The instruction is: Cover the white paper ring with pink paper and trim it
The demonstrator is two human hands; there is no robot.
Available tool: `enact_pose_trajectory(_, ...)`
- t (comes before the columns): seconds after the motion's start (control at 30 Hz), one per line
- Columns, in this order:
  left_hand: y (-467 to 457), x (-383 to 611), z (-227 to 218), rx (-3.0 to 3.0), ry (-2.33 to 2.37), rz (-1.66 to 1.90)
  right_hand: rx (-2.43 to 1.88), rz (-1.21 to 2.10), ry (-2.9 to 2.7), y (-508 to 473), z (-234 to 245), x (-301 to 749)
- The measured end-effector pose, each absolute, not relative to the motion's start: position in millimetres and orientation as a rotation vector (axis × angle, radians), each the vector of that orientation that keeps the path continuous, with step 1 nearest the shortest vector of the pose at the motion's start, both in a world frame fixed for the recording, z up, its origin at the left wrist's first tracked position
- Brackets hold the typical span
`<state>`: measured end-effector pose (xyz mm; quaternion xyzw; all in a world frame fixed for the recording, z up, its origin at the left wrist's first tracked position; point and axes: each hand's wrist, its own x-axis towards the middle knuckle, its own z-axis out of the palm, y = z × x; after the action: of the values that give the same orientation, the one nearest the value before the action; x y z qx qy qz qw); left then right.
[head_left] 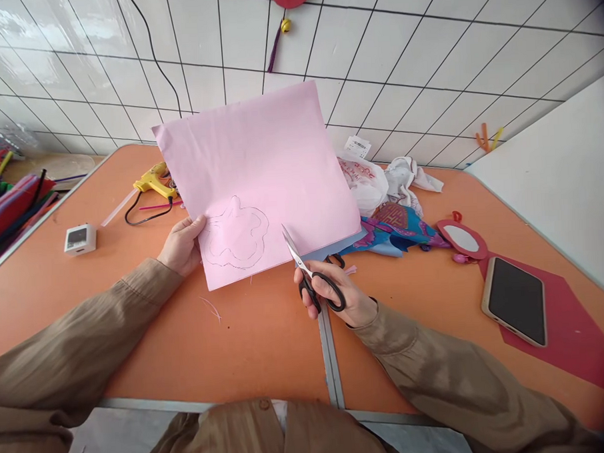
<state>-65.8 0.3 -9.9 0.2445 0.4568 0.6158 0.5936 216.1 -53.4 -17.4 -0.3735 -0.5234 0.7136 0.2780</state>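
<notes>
My left hand (183, 245) pinches the lower left edge of a large pink sheet (263, 148), thumb on its front face. The sheet is held up at a tilt above the orange table. Near my thumb, a wavy flower-like outline is drawn on it in thin dark lines. In my right hand (342, 291) is a pair of scissors (304, 270) with black handles, fingers through the loops. Its blades point up and left, close together, in front of the sheet's lower edge and right of the drawing. The sheet looks uncut along its visible edges.
Behind the sheet lie a yellow glue gun (154, 181), a white plastic bag (365, 184) and blue patterned fabric (397, 229). A small white device (80, 239) sits at left. On the right are a round red-framed mirror (463, 238) and a phone (516, 300) on red paper (577, 328).
</notes>
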Motion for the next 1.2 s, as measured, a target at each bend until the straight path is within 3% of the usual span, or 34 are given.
enact_pose_trajectory(1.2,-3.9,-62.9,-12.6,0.617,1.079,1.425,-1.049,1.808,-1.366,-51.9,-26.1,209.9)
